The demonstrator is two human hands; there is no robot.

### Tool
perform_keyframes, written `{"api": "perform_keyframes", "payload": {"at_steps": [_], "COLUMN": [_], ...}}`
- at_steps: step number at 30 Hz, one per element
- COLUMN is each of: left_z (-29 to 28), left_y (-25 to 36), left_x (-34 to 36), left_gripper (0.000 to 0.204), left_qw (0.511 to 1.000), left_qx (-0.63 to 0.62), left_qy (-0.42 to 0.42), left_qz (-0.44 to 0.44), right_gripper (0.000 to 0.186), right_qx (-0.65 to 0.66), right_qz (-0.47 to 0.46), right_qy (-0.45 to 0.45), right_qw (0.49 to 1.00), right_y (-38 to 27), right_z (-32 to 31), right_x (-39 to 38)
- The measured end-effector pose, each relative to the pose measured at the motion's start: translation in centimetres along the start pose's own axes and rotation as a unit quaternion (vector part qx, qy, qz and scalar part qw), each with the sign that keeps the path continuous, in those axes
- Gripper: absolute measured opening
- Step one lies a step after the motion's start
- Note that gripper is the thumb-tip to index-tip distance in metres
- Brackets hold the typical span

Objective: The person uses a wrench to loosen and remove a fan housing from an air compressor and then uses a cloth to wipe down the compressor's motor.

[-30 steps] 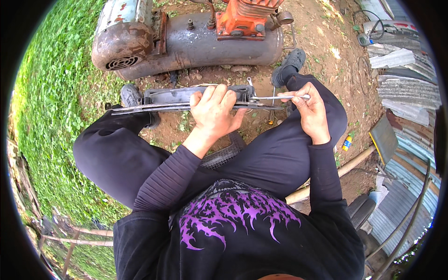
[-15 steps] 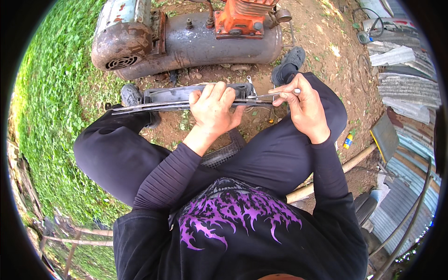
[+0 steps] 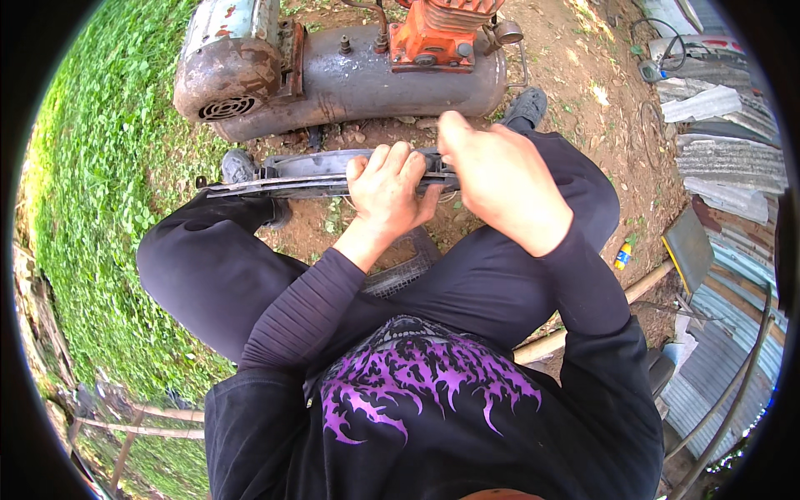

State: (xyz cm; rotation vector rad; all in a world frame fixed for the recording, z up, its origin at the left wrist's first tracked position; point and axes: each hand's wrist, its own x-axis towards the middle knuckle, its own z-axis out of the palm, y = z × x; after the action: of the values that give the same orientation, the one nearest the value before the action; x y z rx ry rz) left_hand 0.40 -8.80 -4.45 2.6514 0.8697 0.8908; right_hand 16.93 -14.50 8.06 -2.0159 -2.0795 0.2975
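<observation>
A long, narrow dark trough-like part (image 3: pixel 308 165) with thin black strips along its near edge lies across in front of my knees. My left hand (image 3: pixel 385 187) is closed around its middle, knuckles up and thumb on the near side. My right hand (image 3: pixel 504 187) is raised over the part's right end and hides that end. Its fingers are curled together, the back of the hand toward me. Whatever they grip is hidden behind the hand.
Beyond my feet stands a rusty air compressor with a grey tank (image 3: pixel 350 83), a motor (image 3: pixel 229 79) and an orange pump head (image 3: pixel 429 37). Corrugated sheets (image 3: pixel 721 162) are piled at right, near a small yellow bottle (image 3: pixel 622 256) and a wooden pole (image 3: pixel 646 281). Grass (image 3: pixel 100 208) covers the left.
My right hand has risen toward me and shifted slightly left. The thin metal rod seen in its fingers before is now out of sight. My left hand keeps its hold on the dark part.
</observation>
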Motion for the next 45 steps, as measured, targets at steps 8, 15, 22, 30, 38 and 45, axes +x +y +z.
{"api": "perform_keyframes", "payload": {"at_steps": [8, 15, 22, 30, 38, 45], "left_z": [0.6, -0.4, 0.1, 0.9, -0.3, 0.0], "left_y": [-0.3, 0.5, 0.0, -0.5, 0.1, -0.1], "left_x": [0.0, 0.0, -0.4, -0.4, -0.3, -0.5], "left_gripper": [0.049, 0.045, 0.049, 0.041, 0.039, 0.037], "left_qw": [1.0, 1.0, 1.0, 0.997, 0.998, 0.999], "left_qx": [-0.004, -0.005, -0.016, -0.052, 0.008, 0.002], "left_qy": [0.014, -0.023, 0.015, 0.059, -0.033, 0.0], "left_qz": [-0.018, -0.007, -0.01, 0.001, 0.045, 0.051], "right_gripper": [0.017, 0.012, 0.02, 0.026, 0.005, 0.007], "right_qx": [-0.027, 0.136, 0.214, 0.285, 0.509, 0.552], "right_qz": [-0.014, 0.007, -0.029, -0.092, 0.178, 0.208], "right_qy": [-0.024, 0.032, 0.126, 0.163, 0.214, 0.195], "right_qw": [0.999, 0.99, 0.968, 0.94, 0.815, 0.784], "right_y": [-4.0, 0.5, -0.1, -2.6, 5.0, 6.8], "right_z": [1.4, 0.8, 3.6, 0.1, 1.2, 3.1], "right_x": [3.0, 0.5, -0.3, 2.4, -3.8, -8.5]}}
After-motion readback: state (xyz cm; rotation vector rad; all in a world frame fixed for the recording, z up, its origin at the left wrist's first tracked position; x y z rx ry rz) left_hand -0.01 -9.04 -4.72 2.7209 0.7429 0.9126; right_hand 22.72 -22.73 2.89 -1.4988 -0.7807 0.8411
